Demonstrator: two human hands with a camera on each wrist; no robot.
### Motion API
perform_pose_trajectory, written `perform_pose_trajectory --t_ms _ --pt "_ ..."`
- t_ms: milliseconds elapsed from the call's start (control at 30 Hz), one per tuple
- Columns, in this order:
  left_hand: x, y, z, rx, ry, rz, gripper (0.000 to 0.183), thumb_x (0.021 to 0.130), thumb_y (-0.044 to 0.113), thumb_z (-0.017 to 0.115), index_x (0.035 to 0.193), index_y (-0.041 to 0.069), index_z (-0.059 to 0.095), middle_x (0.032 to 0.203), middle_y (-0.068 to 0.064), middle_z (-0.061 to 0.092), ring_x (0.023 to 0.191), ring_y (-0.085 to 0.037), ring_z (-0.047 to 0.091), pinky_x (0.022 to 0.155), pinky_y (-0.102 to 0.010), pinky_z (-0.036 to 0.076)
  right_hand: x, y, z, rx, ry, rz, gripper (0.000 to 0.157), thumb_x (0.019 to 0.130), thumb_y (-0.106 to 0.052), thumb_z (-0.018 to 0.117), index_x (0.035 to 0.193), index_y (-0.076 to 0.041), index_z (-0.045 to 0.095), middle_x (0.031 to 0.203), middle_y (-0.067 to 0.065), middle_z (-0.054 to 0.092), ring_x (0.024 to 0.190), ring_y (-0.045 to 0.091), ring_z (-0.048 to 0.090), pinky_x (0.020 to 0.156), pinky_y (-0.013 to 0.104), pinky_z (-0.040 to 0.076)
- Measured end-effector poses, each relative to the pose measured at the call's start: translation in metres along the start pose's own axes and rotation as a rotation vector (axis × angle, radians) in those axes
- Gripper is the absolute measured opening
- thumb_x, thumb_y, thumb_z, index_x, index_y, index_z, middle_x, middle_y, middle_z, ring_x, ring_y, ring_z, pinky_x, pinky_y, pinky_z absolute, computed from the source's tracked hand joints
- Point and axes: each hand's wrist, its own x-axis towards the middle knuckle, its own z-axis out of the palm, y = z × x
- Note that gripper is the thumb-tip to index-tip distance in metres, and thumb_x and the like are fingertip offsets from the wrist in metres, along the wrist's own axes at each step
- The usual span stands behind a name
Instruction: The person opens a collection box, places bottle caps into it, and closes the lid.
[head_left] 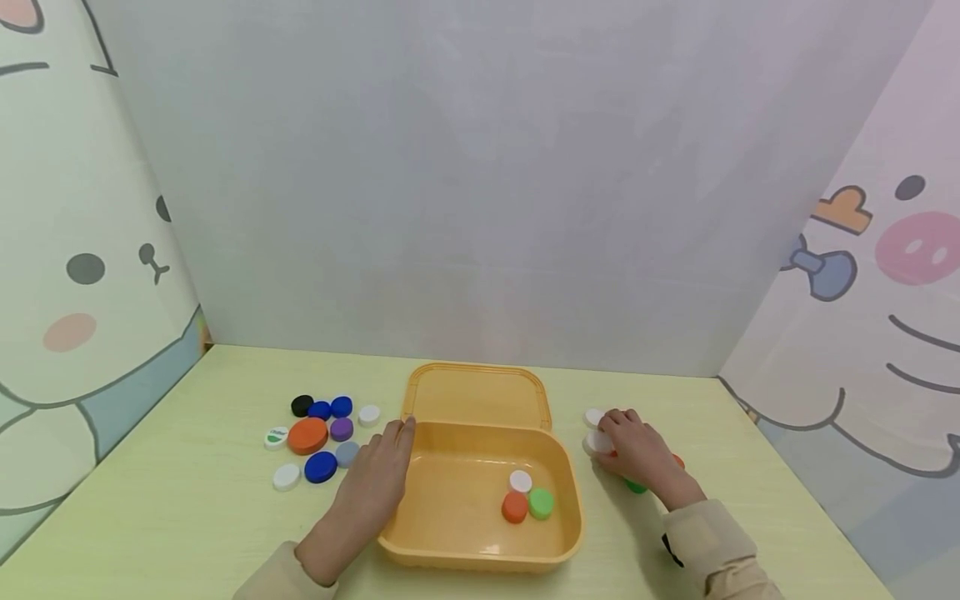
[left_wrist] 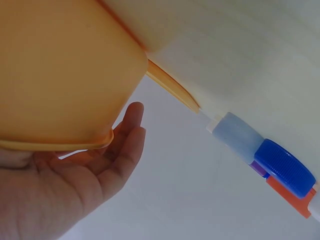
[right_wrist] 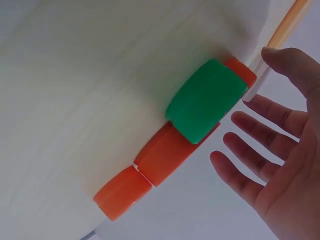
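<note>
Your left hand lies against the left rim of the yellow box, fingers loose, no clench. Your right hand is right of the box, thumb and fingertips around a white cap; can't tell if it's pinched. Dark green cap near that hand. In the box: small white cap, red cap, light green cap. Yellow lid beyond, big orange cap left.
</note>
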Motion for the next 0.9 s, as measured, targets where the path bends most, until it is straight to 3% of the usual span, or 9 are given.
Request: perform_pose_trajectory --t_ms 433,633,900 --pt "0.0 0.001 -0.001 0.017 0.0 -0.001 0.053 0.082 0.001 0.063 0.131 0.001 0.042 0.121 -0.017 0.05 0.089 -0.027 0.055 0.076 -0.037 0.051 0.005 -0.014 -0.019 -0.022 0.097 -0.074 0.039 0.073 -0.031 0.075 0.099 -0.007 0.059 0.104 0.007 0.056 0.093 0.025 0.051 0.068 0.038 0.048" --pt "0.0 0.001 -0.002 0.016 0.003 -0.003 0.054 0.082 0.0 0.063 0.131 0.001 0.042 0.121 -0.017 0.05 0.09 -0.028 0.055 0.076 -0.038 0.051 0.005 -0.032 -0.038 -0.04 0.159 -0.162 0.04 0.071 -0.029 0.076 0.097 -0.007 0.057 0.105 0.007 0.056 0.093 0.025 0.051 0.062 0.033 0.046" --pt "-0.001 0.001 -0.002 0.012 0.012 0.001 0.053 0.081 0.0 0.063 0.13 0.001 0.043 0.121 -0.017 0.05 0.089 -0.028 0.055 0.076 -0.038 0.051 0.006 -0.061 -0.054 -0.043 0.187 -0.231 0.039 0.073 -0.032 0.075 0.099 -0.008 0.06 0.11 0.007 0.058 0.098 0.024 0.052 0.068 0.034 0.048"
